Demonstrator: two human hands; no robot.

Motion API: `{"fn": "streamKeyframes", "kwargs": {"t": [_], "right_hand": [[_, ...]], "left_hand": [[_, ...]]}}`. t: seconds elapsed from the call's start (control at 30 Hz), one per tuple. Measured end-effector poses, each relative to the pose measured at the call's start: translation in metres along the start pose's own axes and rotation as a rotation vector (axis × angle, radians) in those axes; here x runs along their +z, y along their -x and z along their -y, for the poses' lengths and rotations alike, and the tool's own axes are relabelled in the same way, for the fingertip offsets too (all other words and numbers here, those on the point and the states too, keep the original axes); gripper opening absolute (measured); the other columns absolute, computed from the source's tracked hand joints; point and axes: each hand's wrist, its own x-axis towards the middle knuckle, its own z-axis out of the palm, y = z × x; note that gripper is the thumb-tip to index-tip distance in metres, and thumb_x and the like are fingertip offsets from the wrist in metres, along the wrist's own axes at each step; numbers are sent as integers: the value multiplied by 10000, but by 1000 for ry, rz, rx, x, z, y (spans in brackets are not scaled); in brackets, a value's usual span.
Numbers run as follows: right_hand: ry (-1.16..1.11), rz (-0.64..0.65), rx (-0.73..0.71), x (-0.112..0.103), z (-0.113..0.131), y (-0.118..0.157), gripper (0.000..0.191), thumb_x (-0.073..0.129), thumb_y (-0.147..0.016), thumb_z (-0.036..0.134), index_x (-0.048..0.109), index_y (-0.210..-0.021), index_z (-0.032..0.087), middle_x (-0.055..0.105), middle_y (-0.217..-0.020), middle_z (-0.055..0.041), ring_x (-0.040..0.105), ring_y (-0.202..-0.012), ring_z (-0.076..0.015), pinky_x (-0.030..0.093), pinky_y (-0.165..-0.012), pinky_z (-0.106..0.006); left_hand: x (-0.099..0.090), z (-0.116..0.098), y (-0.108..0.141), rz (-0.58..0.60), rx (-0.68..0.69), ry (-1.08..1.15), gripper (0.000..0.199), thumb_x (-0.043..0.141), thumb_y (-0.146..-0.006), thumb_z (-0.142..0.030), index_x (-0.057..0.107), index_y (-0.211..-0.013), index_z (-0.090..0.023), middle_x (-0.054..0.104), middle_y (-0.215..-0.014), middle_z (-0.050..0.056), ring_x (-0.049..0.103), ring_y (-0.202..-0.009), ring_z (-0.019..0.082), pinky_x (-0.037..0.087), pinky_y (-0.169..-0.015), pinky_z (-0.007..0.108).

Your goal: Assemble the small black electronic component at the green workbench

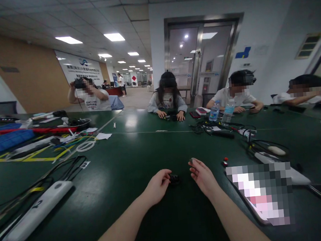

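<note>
Your left hand [157, 186] curls against a small black object [174, 179] lying on the dark green surface [141, 156]. Your right hand [203, 176] apparently pinches a tiny dark piece [191, 160]; detail unclear.

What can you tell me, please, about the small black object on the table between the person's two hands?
The small black object is dark, compact and lumpy, possibly plastic; its parts are too small to make out. It sits on the dark green table, close in front of the wearer. The left hand curls at its left side with fingertips touching it. The right hand is just to its right, apart from it, pinching a separate tiny dark piece between fingertips.
</note>
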Motion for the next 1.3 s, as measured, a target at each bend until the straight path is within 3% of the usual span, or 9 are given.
{"fn": "streamKeyframes", "kwargs": {"t": [0.87,1.3], "right_hand": [[189,16,-53,2,2,4,280,642,-636,414,593,-864,259,597,-841,-7,569,-646,-137,458,-510,-246],[400,158,-119,12,1,14,318,661,-616,374,603,-885,215,614,-844,-22,517,-630,-123,392,-531,-239]], "left_hand": [[-5,-6,3,30,-35,21,305,357,-827,-257,446,-1118,-241,557,-975,12,531,-880,119,416,-780,270],[-6,-24,8,5,-65,0,343,367,-817,-359,438,-1133,-245,562,-909,0,530,-770,110,423,-689,241]]}}
